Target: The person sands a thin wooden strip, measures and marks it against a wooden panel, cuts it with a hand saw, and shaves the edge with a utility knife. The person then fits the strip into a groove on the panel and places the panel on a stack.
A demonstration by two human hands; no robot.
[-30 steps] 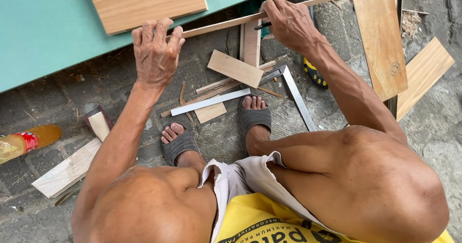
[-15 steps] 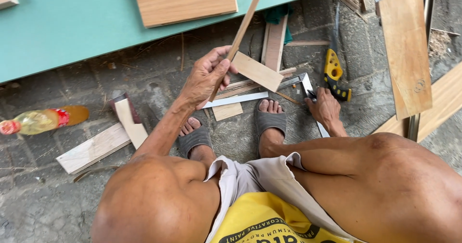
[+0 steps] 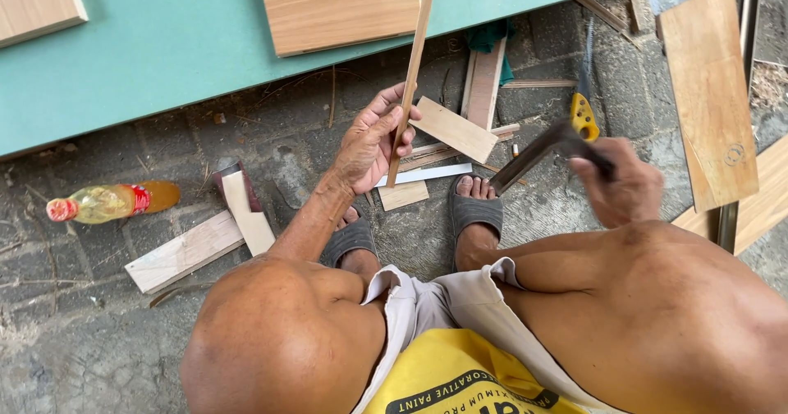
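Squatting over grey stone paving, I have my right hand (image 3: 620, 186) closed around the dark handle of a metal try square (image 3: 538, 156), its blade angled up and left toward the yellow-handled hand saw (image 3: 584, 94) lying beyond. My left hand (image 3: 373, 139) pinches a long thin light-wood strip (image 3: 412, 73) between thumb and fingers near its lower end; the strip stands nearly upright, long axis leaning slightly right, top end pointing away over the teal board (image 3: 164, 45). I judge this the checking stage (square not yet on the wood): next, the blade must meet the strip's edge squarely. Offcuts (image 3: 451, 128) lie between.
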